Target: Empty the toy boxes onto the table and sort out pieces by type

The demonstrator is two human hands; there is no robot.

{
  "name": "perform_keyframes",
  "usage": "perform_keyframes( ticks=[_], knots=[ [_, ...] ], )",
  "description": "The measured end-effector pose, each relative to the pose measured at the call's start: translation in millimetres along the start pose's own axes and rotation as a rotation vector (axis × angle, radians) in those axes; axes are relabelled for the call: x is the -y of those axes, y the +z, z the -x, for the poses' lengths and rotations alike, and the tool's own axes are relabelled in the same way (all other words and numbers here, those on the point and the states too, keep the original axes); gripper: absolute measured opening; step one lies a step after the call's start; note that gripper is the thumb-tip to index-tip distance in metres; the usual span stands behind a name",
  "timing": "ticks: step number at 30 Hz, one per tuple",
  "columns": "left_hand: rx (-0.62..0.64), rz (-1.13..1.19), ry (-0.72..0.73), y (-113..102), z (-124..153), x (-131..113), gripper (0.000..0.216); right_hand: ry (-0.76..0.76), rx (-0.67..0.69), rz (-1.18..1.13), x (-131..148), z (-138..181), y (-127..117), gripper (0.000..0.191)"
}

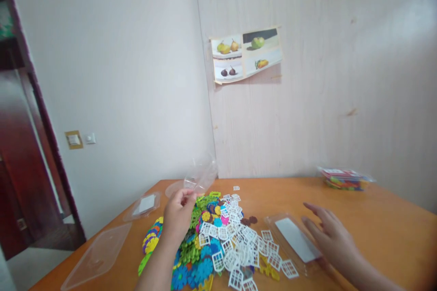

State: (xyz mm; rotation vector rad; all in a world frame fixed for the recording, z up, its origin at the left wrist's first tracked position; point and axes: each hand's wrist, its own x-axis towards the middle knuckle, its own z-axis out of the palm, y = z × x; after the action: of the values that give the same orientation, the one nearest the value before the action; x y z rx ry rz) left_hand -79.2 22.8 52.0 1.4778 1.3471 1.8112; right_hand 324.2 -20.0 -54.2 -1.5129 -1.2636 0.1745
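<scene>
My left hand point(178, 216) is closed on the rim of a clear plastic container point(201, 173), which it holds tilted in the air above a heap of colourful flower-shaped plastic pieces point(191, 254). White window-shaped pieces point(239, 245) lie spread beside and over the heap. My right hand point(329, 232) is open with its fingers stretched out flat, resting at the right end of a clear lid with a white label point(293, 238).
The orange wooden table point(375, 218) stands in a room corner. On it are a clear lid with a label point(145, 204) and a larger clear lid point(97, 254) at the left, and a closed box of coloured pieces point(344, 178) at the far right. A fruit poster point(246, 54) hangs on the wall.
</scene>
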Motion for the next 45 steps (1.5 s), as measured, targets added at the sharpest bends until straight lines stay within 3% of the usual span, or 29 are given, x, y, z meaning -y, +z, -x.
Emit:
perform_keyframes(
  ticks=[2,5,10,13,16,21,26,34,45],
  knots=[
    [0.044,-0.004,0.091,-3,-3,0,0.016,-0.111,0.064,-0.011,22,-5,4,0.043],
    [0.131,-0.040,0.201,-6,-3,2,0.012,-0.250,0.288,0.001,76,-11,17,0.042],
    [0.226,-0.198,0.320,-9,2,13,0.009,-0.585,0.482,0.203,156,-25,56,0.055],
    [0.258,-0.245,0.338,-11,5,17,0.009,-0.773,0.509,0.307,175,-37,79,0.048],
    [0.240,-0.241,0.327,-11,4,20,0.011,-0.862,0.511,0.319,180,-46,96,0.035],
    [-0.053,-0.144,0.239,-12,-1,31,0.038,-0.759,0.465,0.208,182,-69,127,0.033],
    [-0.202,-0.100,0.175,-14,-2,44,0.028,-0.478,0.349,0.122,192,-119,174,0.031],
    [-0.071,-0.321,0.338,-4,10,41,0.024,-0.298,0.283,0.151,201,-177,247,0.033],
    [0.014,-0.452,0.410,6,24,35,0.028,-0.337,0.333,0.244,206,-179,297,0.028]
  ],
)
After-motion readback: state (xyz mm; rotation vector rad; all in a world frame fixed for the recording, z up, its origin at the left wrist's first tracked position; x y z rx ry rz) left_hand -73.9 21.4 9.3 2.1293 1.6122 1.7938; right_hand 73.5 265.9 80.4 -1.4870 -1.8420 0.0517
